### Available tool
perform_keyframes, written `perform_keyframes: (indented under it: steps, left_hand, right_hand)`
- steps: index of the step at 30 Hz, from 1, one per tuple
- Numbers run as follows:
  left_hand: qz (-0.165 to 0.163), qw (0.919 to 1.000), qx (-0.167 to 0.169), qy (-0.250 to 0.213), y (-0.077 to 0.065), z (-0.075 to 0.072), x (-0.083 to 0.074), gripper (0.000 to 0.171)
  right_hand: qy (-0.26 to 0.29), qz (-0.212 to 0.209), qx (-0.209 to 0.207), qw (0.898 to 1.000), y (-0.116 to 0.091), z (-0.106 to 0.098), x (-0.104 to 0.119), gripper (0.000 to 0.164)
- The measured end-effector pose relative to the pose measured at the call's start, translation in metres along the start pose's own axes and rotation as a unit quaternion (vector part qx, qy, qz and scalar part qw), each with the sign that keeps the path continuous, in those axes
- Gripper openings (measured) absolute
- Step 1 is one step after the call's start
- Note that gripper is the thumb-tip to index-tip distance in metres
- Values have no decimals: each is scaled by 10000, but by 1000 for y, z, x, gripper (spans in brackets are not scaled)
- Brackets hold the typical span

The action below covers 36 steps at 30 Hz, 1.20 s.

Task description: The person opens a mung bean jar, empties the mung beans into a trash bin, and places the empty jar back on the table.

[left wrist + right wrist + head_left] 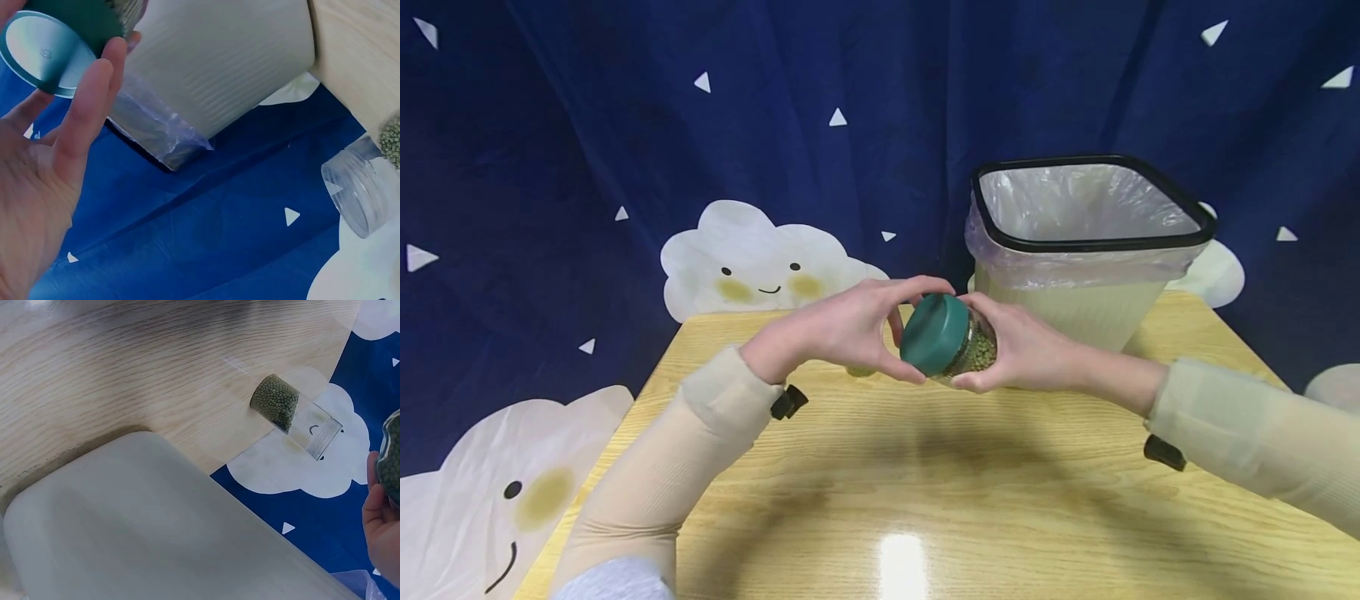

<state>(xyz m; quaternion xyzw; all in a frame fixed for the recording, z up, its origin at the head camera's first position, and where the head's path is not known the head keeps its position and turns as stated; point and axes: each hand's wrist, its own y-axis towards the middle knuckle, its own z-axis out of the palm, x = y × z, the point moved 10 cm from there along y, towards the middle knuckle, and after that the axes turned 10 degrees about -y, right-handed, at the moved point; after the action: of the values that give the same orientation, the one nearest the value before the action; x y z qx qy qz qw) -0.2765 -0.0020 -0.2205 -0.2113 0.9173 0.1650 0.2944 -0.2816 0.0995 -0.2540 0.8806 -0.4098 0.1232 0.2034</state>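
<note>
- While both hands meet above the table point(880, 467), in front of the bin point(1067, 304) and toward its left side, the left hand point(859, 321) pinches the green lid point(934, 333), fingers above and thumb below, spread about as wide as the lid; between lid and palm a gap shows.
- The right hand point(1026, 342) grips the clear jar point(982, 350), its fingers and thumb curved around the side nearest to the bin.
- This jar, with green beans inside, is tilted, and its lid end points away from the bin. How tightly the lid sits, I cannot tell.
- A second jar point(319, 428), open and also partly filled with beans, stands on the table to the left of the bin. In the head view the left hand covers most of it; in the left wrist view the border cuts it.
- The right wrist view cuts off the held jar and the right hand, so only some fingers can be seen there.
- The left forearm rises from well left of the bin, with its hand pointing right; the right forearm comes across from the bin's right, in front of its lower wall, with its hand pointing left.
</note>
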Motion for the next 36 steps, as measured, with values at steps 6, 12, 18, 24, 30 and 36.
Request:
perform_keyframes:
  steps: [6,12,18,24,30,36]
  left_hand:
    - [-273,9993,-195,160,0,-1,7,81]
    - [-552,9984,-144,-22,0,3,12,86]
    - [-241,9997,-74,50,-1,4,4,101]
    - [340,9993,-32,137,-1,7,-5,97]
    - [16,9999,-42,101,-1,5,0,91]
    - [-411,9991,-94,23,-4,0,6,87]
  right_hand:
    - [9,-122,-105,9999,1,-1,3,82]
    - [-27,-78,-97,9999,0,-2,1,83]
    - [-64,-130,-160,9998,-1,-4,2,84]
    - [-37,-161,-129,9998,-2,-3,2,81]
    - [32,-241,-145,9996,-1,-3,5,78]
    - [-1,-278,-197,9994,1,-4,7,79]
